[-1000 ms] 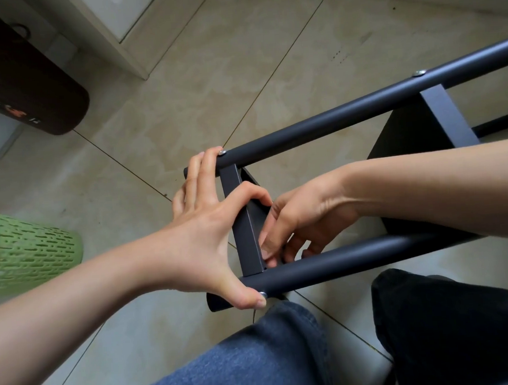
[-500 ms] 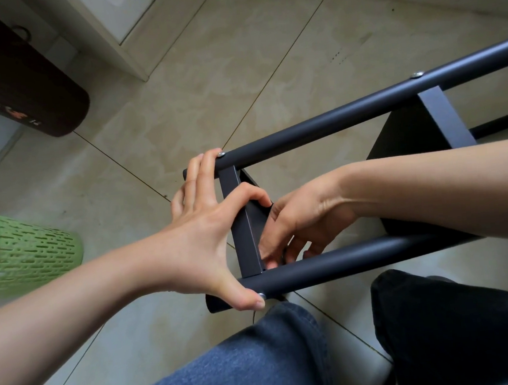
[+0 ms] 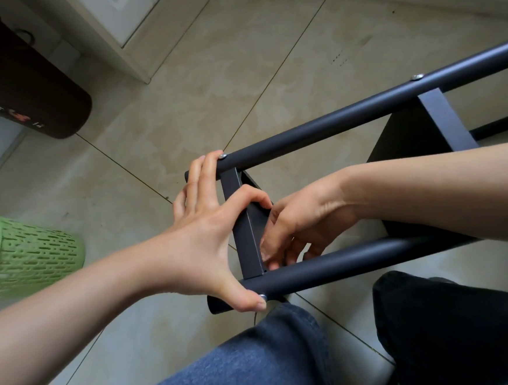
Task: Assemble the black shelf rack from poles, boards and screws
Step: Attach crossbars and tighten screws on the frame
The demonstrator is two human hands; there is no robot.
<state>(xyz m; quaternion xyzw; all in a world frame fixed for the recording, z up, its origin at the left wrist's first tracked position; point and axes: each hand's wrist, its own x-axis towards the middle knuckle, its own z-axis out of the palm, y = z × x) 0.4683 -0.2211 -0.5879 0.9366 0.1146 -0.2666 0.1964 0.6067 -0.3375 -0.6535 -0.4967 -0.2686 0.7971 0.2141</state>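
Rack [image 3: 352,184]: black shelf frame lying on its side on the tiled floor [image 3: 267,69], just beyond the person's knees [image 3: 259,359].
Near pole [image 3: 358,260]: closest to the knees, a screw [image 3: 263,297] at its left end.
Left hand [image 3: 210,235]: spread across the rack's end; thumb tip presses beside that screw, index finger hooks over the board edge [image 3: 244,223], other fingers lie on the far pole's end.
Right hand [image 3: 298,228]: reaches inside the rack, fingers curled behind the board edge just above the near pole; whether it holds anything cannot be told.
Far pole [image 3: 362,114]: parallel, beyond the hands, with two screw heads.
Second board [image 3: 441,120]: right of the hands, joining the poles.
Basket [image 3: 29,255]: green, left of the rack.
Dark bag [image 3: 19,89]: beyond the basket.
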